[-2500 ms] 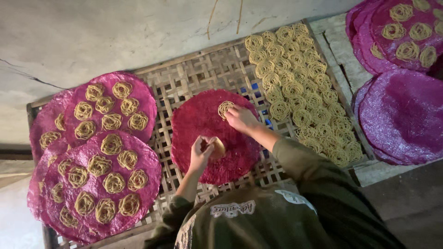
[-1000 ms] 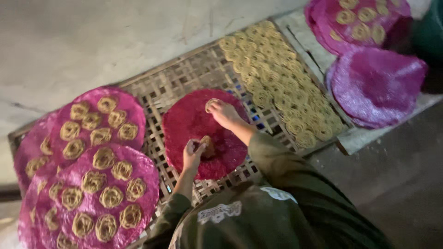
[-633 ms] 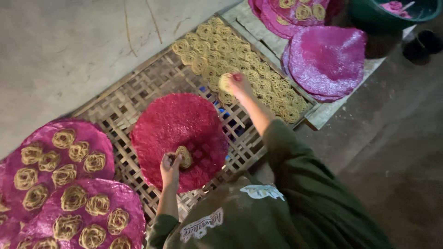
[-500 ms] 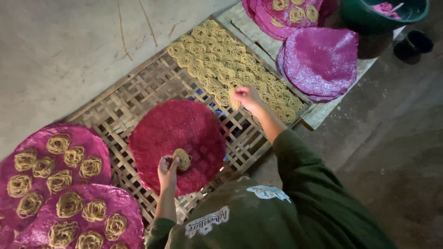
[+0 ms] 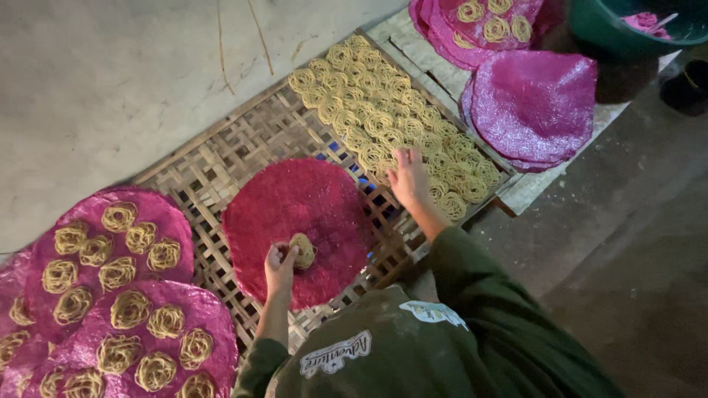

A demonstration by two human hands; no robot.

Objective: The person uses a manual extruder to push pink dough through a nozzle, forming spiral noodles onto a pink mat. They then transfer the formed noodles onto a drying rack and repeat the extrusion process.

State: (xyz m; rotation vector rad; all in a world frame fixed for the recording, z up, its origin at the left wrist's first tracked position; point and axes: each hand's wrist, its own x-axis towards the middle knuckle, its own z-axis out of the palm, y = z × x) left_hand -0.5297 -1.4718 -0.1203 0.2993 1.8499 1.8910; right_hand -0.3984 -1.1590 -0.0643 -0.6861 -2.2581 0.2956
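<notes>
Her left hand (image 5: 280, 259) pinched one noodle nest (image 5: 302, 250) onto the otherwise bare red mat (image 5: 295, 214); the right hand (image 5: 408, 175), fingers spread, touched the loose nests (image 5: 383, 118) on the bamboo rack (image 5: 243, 147). Two pink mats (image 5: 110, 243) nearby were filled.

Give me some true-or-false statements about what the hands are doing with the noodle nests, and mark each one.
1. The left hand holds a noodle nest on the red mat. True.
2. The right hand rests in the green tub. False: it reaches the noodle rows on the bamboo rack.
3. The red mat is full of nests. False: it bears one.
4. The pink mats carry nests. True.
</notes>
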